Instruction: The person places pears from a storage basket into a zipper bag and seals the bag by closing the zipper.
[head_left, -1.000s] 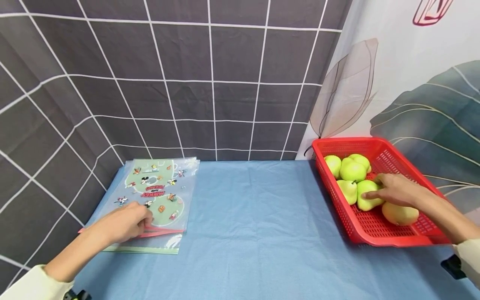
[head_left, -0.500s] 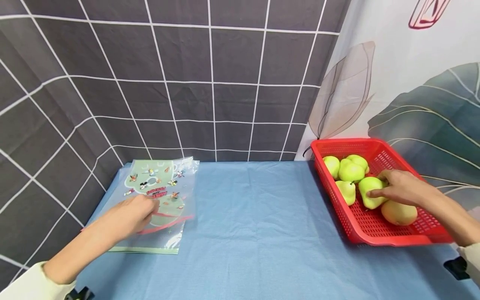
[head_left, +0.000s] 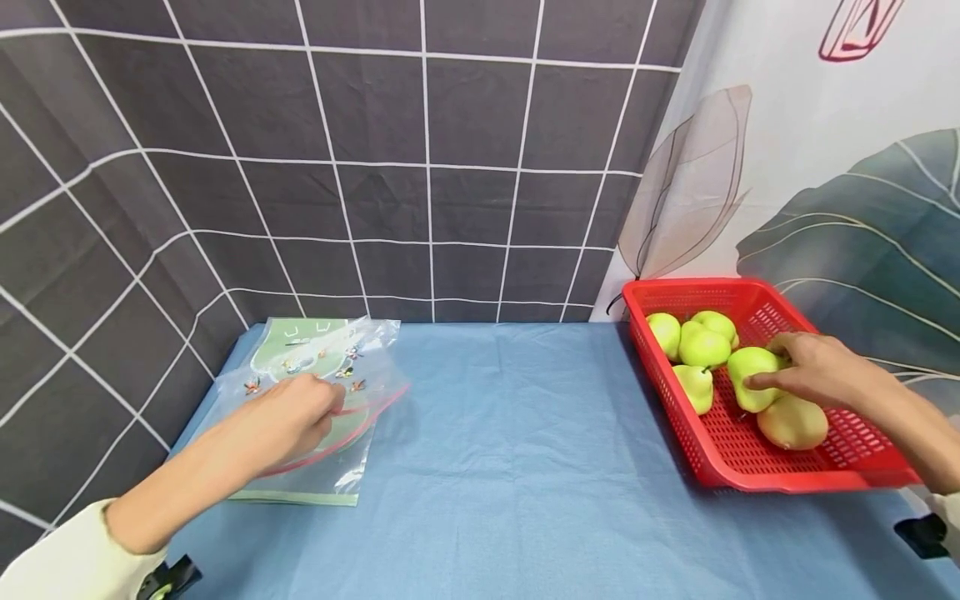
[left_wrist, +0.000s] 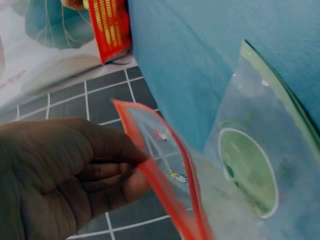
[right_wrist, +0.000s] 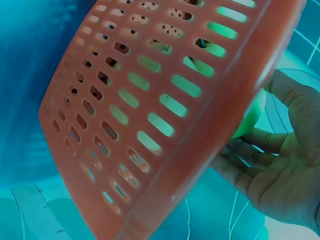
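Note:
My left hand (head_left: 296,425) pinches the red zip edge of a clear printed zip bag (head_left: 360,375). Seen from the left wrist, thumb and fingers hold one red strip (left_wrist: 165,192) and the mouth gapes. Beneath lies another bag with a green-edged opening (left_wrist: 272,80). On the right, my right hand (head_left: 832,371) grips a green pear (head_left: 753,375) in the red basket (head_left: 723,475). The basket wall hides most of that pear in the right wrist view, where the right hand (right_wrist: 285,155) curls round it.
Several green pears (head_left: 703,343) sit at the basket's left side, and a yellowish pear (head_left: 793,422) is below the right hand. Blue cloth (head_left: 495,450) covers the table between bags and basket. A grey grid-patterned curtain (head_left: 472,200) rises behind.
My left hand has lifted the top bag's red edge up and to the right, and its mouth has opened. My right hand has raised the green pear slightly, moving it right.

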